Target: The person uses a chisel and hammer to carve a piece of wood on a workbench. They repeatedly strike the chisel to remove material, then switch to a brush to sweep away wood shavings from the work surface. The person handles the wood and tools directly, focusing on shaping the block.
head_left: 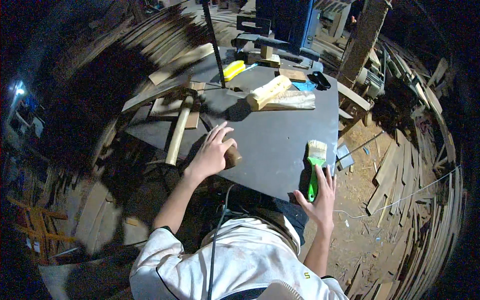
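Over the near left part of a grey metal table (260, 135), my left hand (209, 154) has its fingers stretched forward and apart. Its thumb rests at a small brown wooden piece (233, 158), partly hidden under the hand. Near the right edge lies a paintbrush (315, 162) with a green handle and pale bristles. My right hand (319, 200) is open beside that handle, fingers spread and close to it; whether they touch it I cannot tell. A hammer (179, 130) with a pale wooden handle lies left of my left hand, its head on flat boards.
A toothed saw blade (214, 45) rises at the table's far left. Beyond the middle lie a pale wood block (270, 92), a flatter piece (291, 101), a yellow-handled tool (233, 70) and a black item (320, 80). Stacked planks (395, 170) and a white cable (400, 201) lie right.
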`<control>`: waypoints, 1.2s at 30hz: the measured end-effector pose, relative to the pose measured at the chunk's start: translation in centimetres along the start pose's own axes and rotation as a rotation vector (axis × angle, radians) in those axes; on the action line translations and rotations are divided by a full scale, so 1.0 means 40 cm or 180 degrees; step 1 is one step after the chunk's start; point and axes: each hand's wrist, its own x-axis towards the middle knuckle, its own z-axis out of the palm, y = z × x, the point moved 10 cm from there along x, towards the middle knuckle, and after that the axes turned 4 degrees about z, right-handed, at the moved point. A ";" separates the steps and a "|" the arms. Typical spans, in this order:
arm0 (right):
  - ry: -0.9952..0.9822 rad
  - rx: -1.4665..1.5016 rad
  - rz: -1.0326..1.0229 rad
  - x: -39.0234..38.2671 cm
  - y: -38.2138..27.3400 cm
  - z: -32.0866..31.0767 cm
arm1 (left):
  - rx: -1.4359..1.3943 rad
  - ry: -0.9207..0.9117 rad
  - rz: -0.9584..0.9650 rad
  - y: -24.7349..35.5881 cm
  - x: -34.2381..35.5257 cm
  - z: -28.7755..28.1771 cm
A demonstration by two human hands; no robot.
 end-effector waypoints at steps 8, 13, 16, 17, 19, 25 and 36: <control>-0.0123 0.0386 -0.0001 -0.003 -0.026 -0.019 | -0.0620 0.0940 0.0901 0.126 0.015 -0.063; -0.0678 0.2522 -0.0209 -0.002 -0.178 0.018 | -0.0627 0.0667 0.1604 0.324 0.064 -0.033; -0.0426 0.3051 0.0457 -0.007 -0.179 0.061 | -0.0746 0.0464 0.1655 0.401 0.083 0.003; -0.0461 0.3154 0.0947 -0.018 -0.151 0.076 | -0.0675 0.0537 0.1677 0.413 0.083 0.001; -0.0461 0.3205 0.0843 -0.017 -0.148 0.075 | -0.0637 0.0531 0.1657 0.415 0.086 0.015; -0.0364 0.3247 0.0840 -0.019 -0.133 0.087 | -0.0884 0.0495 0.1620 0.408 0.089 0.026; 0.0236 0.1628 0.0630 0.024 -0.063 0.062 | -0.0690 0.0853 0.0008 0.070 0.057 -0.090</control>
